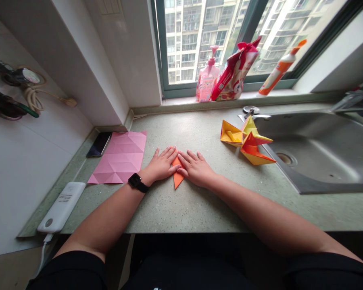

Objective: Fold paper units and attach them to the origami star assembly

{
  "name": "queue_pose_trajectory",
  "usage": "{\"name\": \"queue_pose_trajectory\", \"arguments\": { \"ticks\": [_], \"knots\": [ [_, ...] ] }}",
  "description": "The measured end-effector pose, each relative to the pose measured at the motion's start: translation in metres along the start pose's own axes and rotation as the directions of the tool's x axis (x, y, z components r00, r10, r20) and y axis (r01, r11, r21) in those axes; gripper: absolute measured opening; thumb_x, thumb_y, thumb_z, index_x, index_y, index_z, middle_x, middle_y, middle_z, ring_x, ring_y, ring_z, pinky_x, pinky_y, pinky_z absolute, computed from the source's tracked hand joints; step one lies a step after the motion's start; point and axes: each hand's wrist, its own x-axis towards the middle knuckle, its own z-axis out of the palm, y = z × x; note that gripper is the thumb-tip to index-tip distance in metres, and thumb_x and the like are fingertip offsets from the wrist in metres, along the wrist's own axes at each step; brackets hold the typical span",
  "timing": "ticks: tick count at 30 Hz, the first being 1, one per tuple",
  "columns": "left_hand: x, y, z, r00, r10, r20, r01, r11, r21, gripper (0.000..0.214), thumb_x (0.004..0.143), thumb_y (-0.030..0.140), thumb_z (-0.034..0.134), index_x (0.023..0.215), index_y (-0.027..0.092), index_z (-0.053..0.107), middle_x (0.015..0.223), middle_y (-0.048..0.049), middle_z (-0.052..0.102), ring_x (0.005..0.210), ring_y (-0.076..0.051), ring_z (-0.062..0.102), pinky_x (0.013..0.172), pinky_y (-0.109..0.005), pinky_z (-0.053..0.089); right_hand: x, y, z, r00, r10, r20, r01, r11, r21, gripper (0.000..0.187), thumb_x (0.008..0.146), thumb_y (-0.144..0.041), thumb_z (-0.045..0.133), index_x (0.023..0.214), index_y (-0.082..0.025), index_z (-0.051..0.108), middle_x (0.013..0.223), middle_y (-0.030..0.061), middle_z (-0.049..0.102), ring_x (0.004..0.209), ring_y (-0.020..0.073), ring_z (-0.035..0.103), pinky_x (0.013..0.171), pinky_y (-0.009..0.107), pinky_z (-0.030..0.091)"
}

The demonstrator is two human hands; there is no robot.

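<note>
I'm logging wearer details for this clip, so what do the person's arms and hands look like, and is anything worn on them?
Both forearms are bare, with no sleeves over them. The left hand has a black smartwatch with a black strap on its wrist. The right hand wears nothing. No gloves or rings show on the fingers of either.

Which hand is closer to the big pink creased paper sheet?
Left. The left hand lies just right of the pink creased paper sheet, pressing flat on the orange folded paper; the right hand presses beside it, farther right.
</note>
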Motion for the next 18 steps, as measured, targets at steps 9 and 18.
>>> {"name": "queue_pose_trajectory", "arguments": {
  "ticks": [9, 18],
  "knots": [
    [0.015, -0.020, -0.018, 0.994, -0.004, 0.106, 0.004, 1.000, 0.005, 0.108, 0.095, 0.084, 0.053, 0.180, 0.027, 0.018, 0.187, -0.0083, 0.014, 0.173, -0.041, 0.009, 0.137, -0.066, -0.001, -0.001, 0.006, -0.007, 0.998, -0.042, 0.052, 0.041, 0.999, 0.011, 0.081, 0.108, -0.069, 0.040, 0.176, -0.026, 0.036, 0.182, 0.0090, 0.033, 0.169, 0.0426, 0.025, 0.136, 0.067, 0.021],
    [0.019, -0.021, -0.036, 0.964, 0.013, 0.266, -0.020, 1.000, 0.023, 0.139, 0.078, 0.092, 0.066, 0.181, 0.023, 0.005, 0.186, -0.0138, 0.002, 0.173, -0.045, -0.003, 0.136, -0.070, 0.003, 0.001, -0.002, -0.020, 0.988, -0.031, 0.152, 0.027, 0.999, 0.025, 0.113, 0.092, -0.089, 0.050, 0.178, -0.019, 0.030, 0.184, 0.0124, 0.024, 0.171, 0.0458, 0.016, 0.136, 0.069, 0.015]
  ]
}}
